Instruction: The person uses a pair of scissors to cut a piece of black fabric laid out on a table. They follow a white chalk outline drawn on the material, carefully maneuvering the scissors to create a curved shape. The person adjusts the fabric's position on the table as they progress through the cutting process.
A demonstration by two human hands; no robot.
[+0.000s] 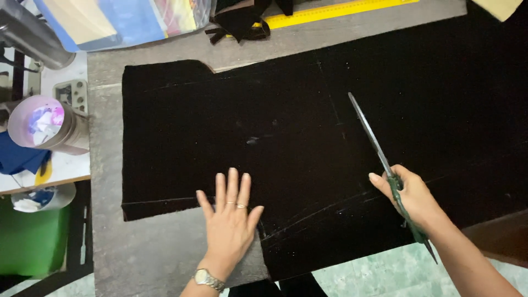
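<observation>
Left hand (230, 220) lies flat, fingers spread, on black velvety fabric (308, 148) covering the grey desk (143, 253). Right hand (411, 195) grips long green-handled scissors (379, 154), blades shut, over faint chalk lines. Far left: open cylindrical tub (47, 125) holding coloured scraps.

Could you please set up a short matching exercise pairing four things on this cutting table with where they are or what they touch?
Things:
1. left hand
2. right hand
3. yellow ruler
4. black fabric

Places or states:
A. at the table's far edge
B. spread across the grey table
C. flat, palm down on the fabric's near edge
D. gripping long scissors

Pairs: 1-C, 2-D, 3-A, 4-B
</observation>
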